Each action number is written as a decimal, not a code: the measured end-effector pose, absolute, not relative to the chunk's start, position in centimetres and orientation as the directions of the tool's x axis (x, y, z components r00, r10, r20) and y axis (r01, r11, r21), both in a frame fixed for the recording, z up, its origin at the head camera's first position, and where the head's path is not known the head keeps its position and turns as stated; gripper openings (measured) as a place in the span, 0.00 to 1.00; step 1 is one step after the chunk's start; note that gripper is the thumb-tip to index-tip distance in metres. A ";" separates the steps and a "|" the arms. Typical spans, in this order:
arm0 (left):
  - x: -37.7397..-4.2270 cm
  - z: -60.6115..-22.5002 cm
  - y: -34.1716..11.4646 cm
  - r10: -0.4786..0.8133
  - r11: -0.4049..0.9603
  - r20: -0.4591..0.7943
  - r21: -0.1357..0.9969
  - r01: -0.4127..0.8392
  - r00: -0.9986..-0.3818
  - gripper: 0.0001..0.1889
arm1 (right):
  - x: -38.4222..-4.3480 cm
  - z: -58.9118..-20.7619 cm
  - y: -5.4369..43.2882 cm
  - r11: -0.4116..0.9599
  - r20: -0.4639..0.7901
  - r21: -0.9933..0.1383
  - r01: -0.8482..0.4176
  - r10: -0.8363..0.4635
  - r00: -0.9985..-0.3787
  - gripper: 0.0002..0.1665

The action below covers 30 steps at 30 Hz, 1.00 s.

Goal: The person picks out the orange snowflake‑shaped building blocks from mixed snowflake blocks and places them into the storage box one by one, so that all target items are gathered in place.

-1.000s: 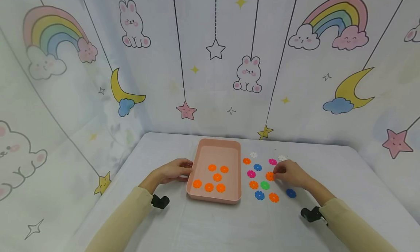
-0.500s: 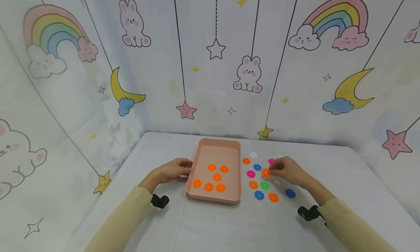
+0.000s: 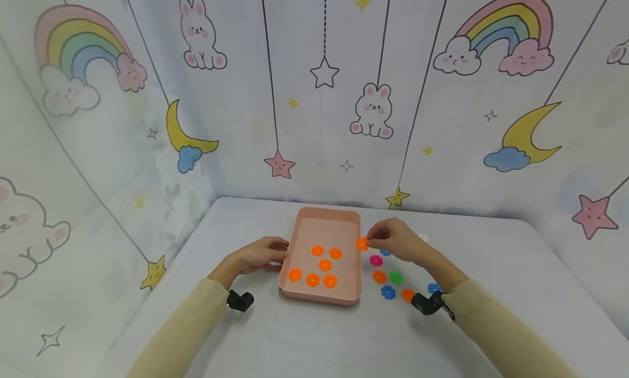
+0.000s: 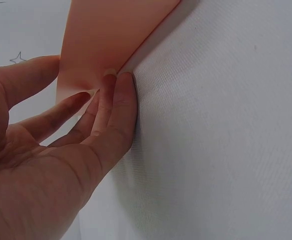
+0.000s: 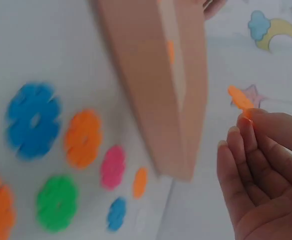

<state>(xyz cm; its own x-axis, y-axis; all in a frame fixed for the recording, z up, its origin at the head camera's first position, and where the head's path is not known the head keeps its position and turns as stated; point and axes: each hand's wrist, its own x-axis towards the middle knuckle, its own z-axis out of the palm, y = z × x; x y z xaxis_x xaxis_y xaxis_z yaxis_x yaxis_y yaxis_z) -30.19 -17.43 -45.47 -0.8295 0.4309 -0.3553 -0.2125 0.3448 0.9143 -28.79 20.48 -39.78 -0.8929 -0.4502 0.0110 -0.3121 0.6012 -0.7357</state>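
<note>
My right hand (image 3: pixel 400 241) pinches an orange notched disc (image 3: pixel 362 244) between thumb and fingertips, above the table by the tray's right rim. In the right wrist view the same orange disc (image 5: pixel 239 97) stands edge-on above the fingertips. My left hand (image 3: pixel 259 255) touches the left side of the pink tray (image 3: pixel 328 300). The left wrist view shows its fingertips (image 4: pixel 123 85) against the outer wall and the thumb at the upper edge. Several orange discs (image 3: pixel 325 265) lie flat inside the tray, mostly toward its near end.
Right of the tray lie loose discs, among them green (image 3: pixel 396 278), pink (image 3: pixel 375 260), blue (image 3: pixel 388 293) and orange (image 3: pixel 379 277). My right hand and forearm partly hide others. A patterned cloth (image 3: pixel 314 121) hangs behind the white table (image 3: pixel 275 345).
My right hand has lifted the orange disc from among the loose discs and carried it left to the tray's right rim. The left hand and the tray have stayed put.
</note>
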 end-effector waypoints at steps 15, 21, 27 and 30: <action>-30.2 -45.3 -17.3 0.414 0.351 -0.371 0.908 -0.230 -0.832 0.25 | -30.9 -39.4 12.1 0.591 -0.141 -0.765 -0.256 -0.542 -0.829 0.03; -30.4 -45.4 -17.5 0.424 0.343 -0.367 0.911 -0.228 -0.828 0.25 | -31.4 -39.9 9.6 0.656 -0.198 -0.703 -0.273 -0.550 -0.811 0.02; -30.5 -45.5 -17.6 0.426 0.351 -0.370 0.909 -0.226 -0.826 0.25 | -31.9 -40.9 7.8 0.701 -0.252 -0.667 -0.252 -0.531 -0.809 0.02; -30.4 -45.5 -17.6 0.426 0.354 -0.371 0.908 -0.225 -0.825 0.25 | -32.1 -41.3 7.2 0.725 -0.274 -0.644 -0.244 -0.516 -0.812 0.03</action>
